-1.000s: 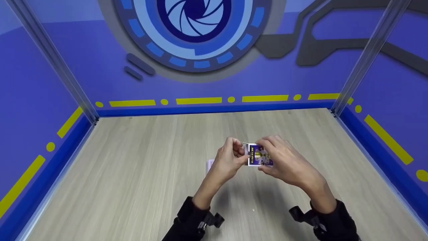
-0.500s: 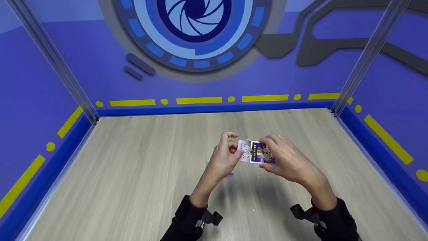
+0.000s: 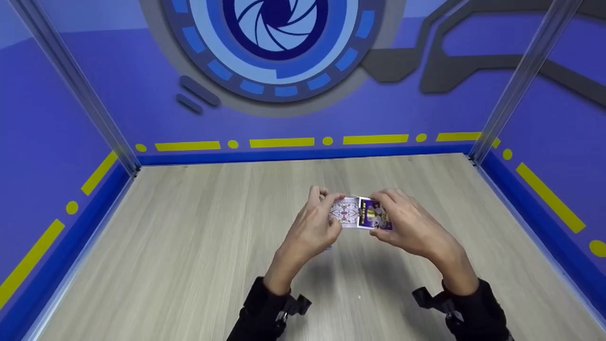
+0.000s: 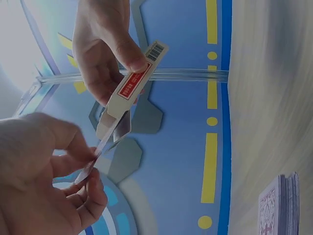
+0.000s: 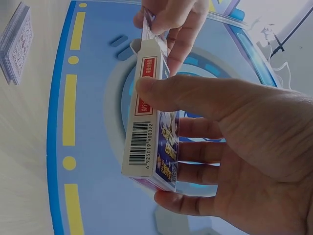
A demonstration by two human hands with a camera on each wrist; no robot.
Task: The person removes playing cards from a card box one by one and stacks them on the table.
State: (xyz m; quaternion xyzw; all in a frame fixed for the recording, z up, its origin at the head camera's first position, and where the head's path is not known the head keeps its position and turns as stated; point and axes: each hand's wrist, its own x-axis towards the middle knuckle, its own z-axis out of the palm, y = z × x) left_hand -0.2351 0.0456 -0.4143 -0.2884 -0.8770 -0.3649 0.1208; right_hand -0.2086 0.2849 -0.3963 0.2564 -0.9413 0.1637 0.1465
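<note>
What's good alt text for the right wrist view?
A right hand grips a printed box, its barcode towards the camera, while the left hand pinches at least one patterned card at the box's far end. A stack of cards lies on the table at the frame's upper left.

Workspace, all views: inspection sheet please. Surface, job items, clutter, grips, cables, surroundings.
Surface: wood-grain tabletop, shadowed toward the front.
Job items: patterned card, possibly several, sticking out of printed box; card stack flat on tabletop.
Clutter: pale speck near front.
Left grip: pinches patterned card.
Right grip: holds printed box.
Cables: apparent white cord, upper right of right wrist view.
Surroundings: blue printed panels, metal corner posts.
</note>
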